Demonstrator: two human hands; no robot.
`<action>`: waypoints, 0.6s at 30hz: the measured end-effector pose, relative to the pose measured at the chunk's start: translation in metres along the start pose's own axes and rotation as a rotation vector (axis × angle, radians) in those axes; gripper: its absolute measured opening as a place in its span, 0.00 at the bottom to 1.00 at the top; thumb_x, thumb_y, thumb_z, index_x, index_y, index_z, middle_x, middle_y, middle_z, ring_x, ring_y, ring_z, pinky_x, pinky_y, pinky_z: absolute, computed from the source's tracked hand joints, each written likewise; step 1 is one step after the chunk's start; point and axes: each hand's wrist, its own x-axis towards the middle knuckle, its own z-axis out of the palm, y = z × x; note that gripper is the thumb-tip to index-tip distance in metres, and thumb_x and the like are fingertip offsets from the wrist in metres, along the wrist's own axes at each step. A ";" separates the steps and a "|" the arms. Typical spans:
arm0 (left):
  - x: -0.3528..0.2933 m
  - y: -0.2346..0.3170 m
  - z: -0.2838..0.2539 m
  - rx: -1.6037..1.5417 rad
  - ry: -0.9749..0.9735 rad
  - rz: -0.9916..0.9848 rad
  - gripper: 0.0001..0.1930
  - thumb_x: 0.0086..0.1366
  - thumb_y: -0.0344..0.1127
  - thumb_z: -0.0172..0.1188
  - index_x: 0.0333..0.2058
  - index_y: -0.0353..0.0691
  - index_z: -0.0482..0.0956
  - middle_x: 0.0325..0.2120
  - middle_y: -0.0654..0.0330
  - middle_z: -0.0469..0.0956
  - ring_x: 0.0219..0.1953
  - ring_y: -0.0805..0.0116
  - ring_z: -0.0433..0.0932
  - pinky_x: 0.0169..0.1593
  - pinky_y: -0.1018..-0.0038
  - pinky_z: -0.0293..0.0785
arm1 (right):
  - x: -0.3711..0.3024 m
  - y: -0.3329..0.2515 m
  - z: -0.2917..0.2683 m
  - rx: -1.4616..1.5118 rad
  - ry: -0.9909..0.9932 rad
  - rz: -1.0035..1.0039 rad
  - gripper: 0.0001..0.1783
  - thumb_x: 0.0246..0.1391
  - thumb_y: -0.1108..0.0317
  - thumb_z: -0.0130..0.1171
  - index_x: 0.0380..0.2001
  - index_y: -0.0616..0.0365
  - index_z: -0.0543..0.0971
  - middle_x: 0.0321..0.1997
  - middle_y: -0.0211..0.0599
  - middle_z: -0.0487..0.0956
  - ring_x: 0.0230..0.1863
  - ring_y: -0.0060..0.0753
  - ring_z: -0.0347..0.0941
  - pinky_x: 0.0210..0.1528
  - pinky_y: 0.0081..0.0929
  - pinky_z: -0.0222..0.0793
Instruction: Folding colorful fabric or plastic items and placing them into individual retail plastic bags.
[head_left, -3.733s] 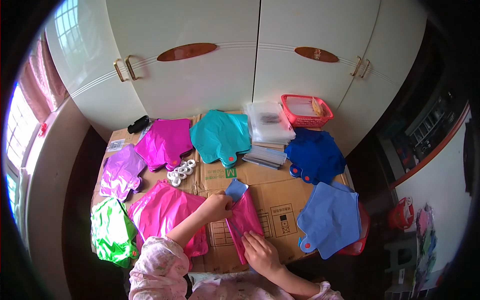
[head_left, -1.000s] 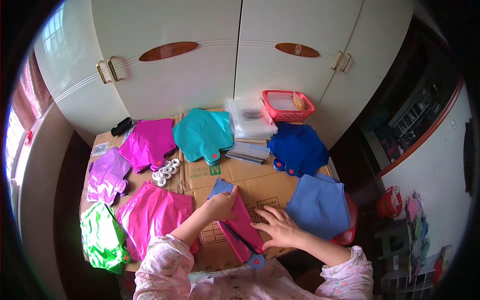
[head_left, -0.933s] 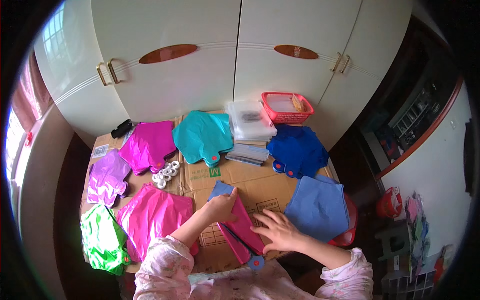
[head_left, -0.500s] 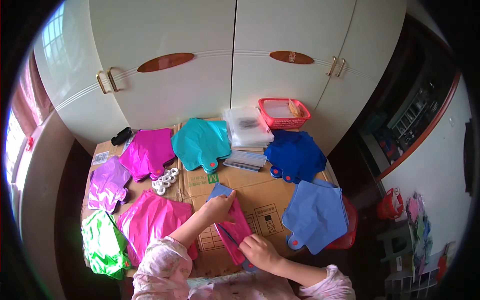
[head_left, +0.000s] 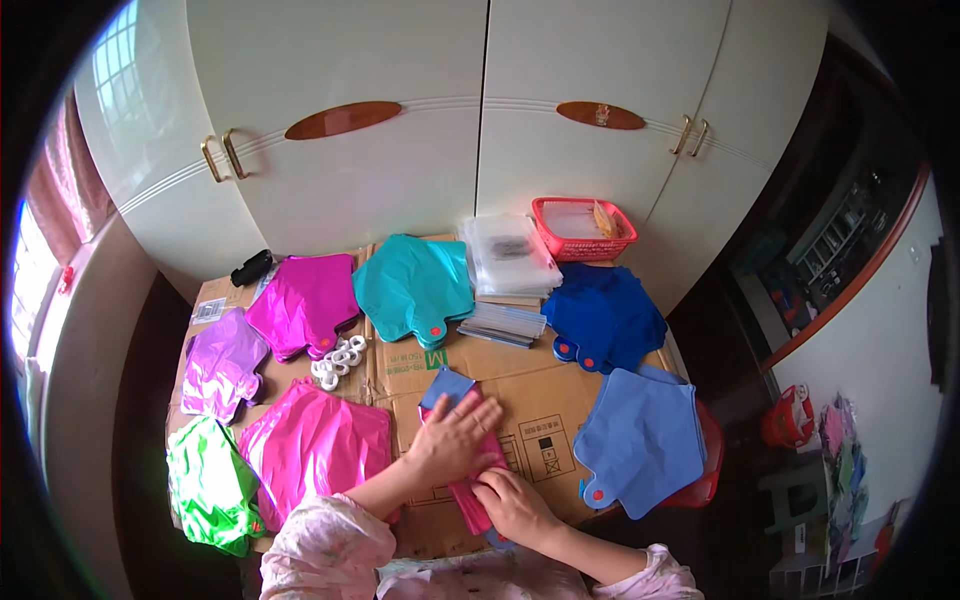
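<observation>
A pink foil balloon [head_left: 470,508], folded into a long narrow strip, lies slantwise on the cardboard in front of me. Blue-grey foil [head_left: 447,385] shows at its far end, and a bit of it at the near end. My left hand [head_left: 455,437] is spread flat over the strip's upper half, pressing on it. Lower down, my right hand [head_left: 510,503] has its fingers curled at the strip's right edge, gripping it. Whatever lies beneath the palms is hidden.
Stacks of flat foil balloons ring the cardboard: green [head_left: 210,480], pink [head_left: 315,440], lilac [head_left: 222,360], magenta [head_left: 303,300], teal [head_left: 415,285], dark blue [head_left: 607,312], blue-grey [head_left: 645,435]. White rings [head_left: 338,362], clear bags [head_left: 512,262] and a red basket [head_left: 585,247] stand among them.
My left hand has opened from a curled hold and flattened onto the strip. A thin dark piece seen between the hands is now hidden. My right hand has moved slightly up the strip.
</observation>
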 end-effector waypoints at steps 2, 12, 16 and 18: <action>0.003 -0.017 0.010 0.017 -0.056 -0.103 0.40 0.63 0.64 0.42 0.67 0.46 0.51 0.66 0.62 0.55 0.69 0.59 0.49 0.67 0.48 0.40 | 0.002 -0.001 -0.001 0.033 -0.009 0.007 0.14 0.50 0.73 0.49 0.41 0.64 0.73 0.47 0.46 0.70 0.53 0.46 0.67 0.56 0.37 0.66; 0.000 -0.026 -0.007 -0.255 0.257 -0.500 0.38 0.56 0.47 0.61 0.61 0.37 0.58 0.65 0.45 0.49 0.66 0.43 0.49 0.65 0.47 0.49 | 0.004 -0.001 -0.001 -0.042 -0.056 -0.009 0.18 0.50 0.73 0.47 0.45 0.66 0.71 0.54 0.49 0.69 0.57 0.46 0.66 0.60 0.36 0.63; -0.024 -0.024 0.003 -0.993 0.375 -0.715 0.43 0.52 0.37 0.65 0.62 0.33 0.51 0.57 0.37 0.54 0.62 0.44 0.54 0.62 0.59 0.57 | 0.002 0.001 -0.002 -0.044 -0.058 -0.015 0.22 0.50 0.73 0.47 0.50 0.67 0.70 0.55 0.48 0.69 0.58 0.45 0.65 0.61 0.36 0.62; -0.029 -0.021 0.011 -1.111 0.389 -0.768 0.46 0.50 0.36 0.67 0.62 0.32 0.47 0.53 0.42 0.59 0.56 0.50 0.63 0.58 0.62 0.64 | 0.000 0.002 0.000 -0.052 -0.066 -0.014 0.24 0.50 0.73 0.47 0.52 0.67 0.69 0.55 0.48 0.69 0.58 0.45 0.65 0.61 0.36 0.62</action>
